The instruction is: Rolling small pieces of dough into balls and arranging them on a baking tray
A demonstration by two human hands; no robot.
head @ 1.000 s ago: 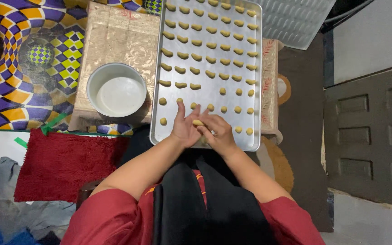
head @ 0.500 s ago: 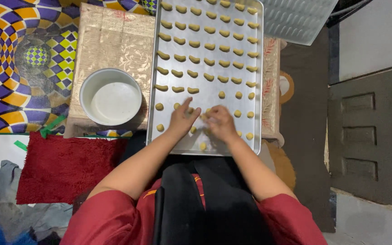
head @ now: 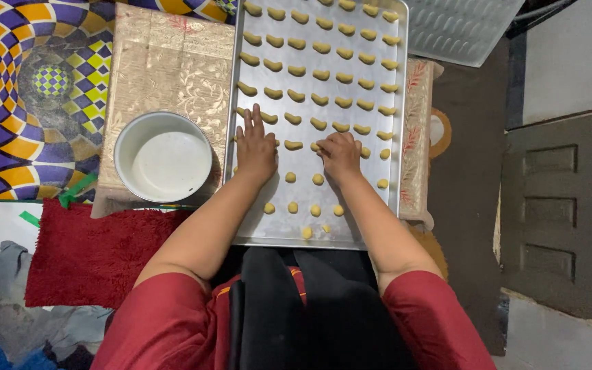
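A person in red sleeves is working over a long metal baking tray (head: 392, 103) on a low bench. The left hand (head: 256, 145) is lying flat and spread on the tray, while the right hand (head: 340, 155) is curling onto a dough piece (head: 318, 146) at its fingertips, which lies crosswise to the tray's length. Both hands have advanced up the tray since half a second ago, leaving the round balls (head: 293, 207) at its near end.

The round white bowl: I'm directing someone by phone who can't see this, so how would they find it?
Start at the long silver metal baking tray lined with rows of small yellow dough pieces. Just off the tray's left edge, on the beige patterned cloth, beside the left hand, sits the round white bowl. It is the only round container, and looks empty.
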